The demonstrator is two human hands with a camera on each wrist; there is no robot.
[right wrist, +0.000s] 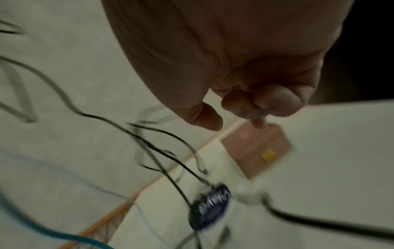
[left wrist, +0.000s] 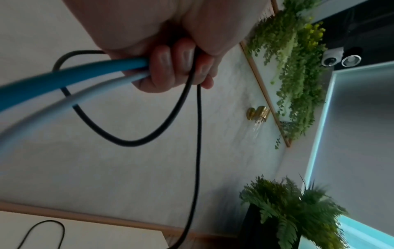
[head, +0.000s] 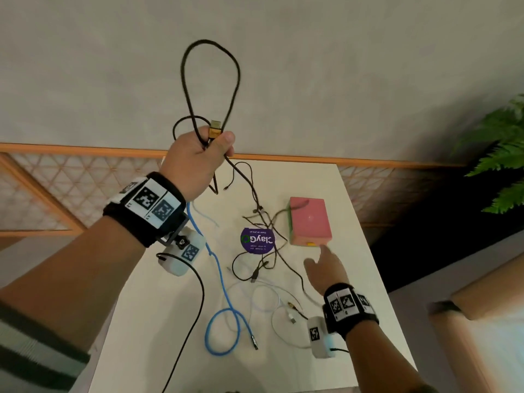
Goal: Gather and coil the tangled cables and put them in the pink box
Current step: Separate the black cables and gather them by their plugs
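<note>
The left hand [head: 195,163] is raised at centre frame in the head view, fist curled round a dark braided cable [head: 209,80]. One loop of it stands up in a long teardrop above the fist; a gold-shelled plug [head: 214,131] sticks out by the thumb. In the left wrist view the fingers [left wrist: 170,67] also clamp a smooth blue cable [left wrist: 64,75] and a pale one [left wrist: 64,101].

The rest of the black cable trails down to a thin tangle [head: 263,222] on the matte white table [head: 354,222], centre frame, well below the grip.

The pink box [head: 310,219], a closed rectangular case with a yellow latch, lies right of the tangle. The right hand [head: 326,268], holding nothing, points its forefinger at the box's near corner; contact is unclear. A round purple sticker [head: 257,241] sits left of the box.
</note>
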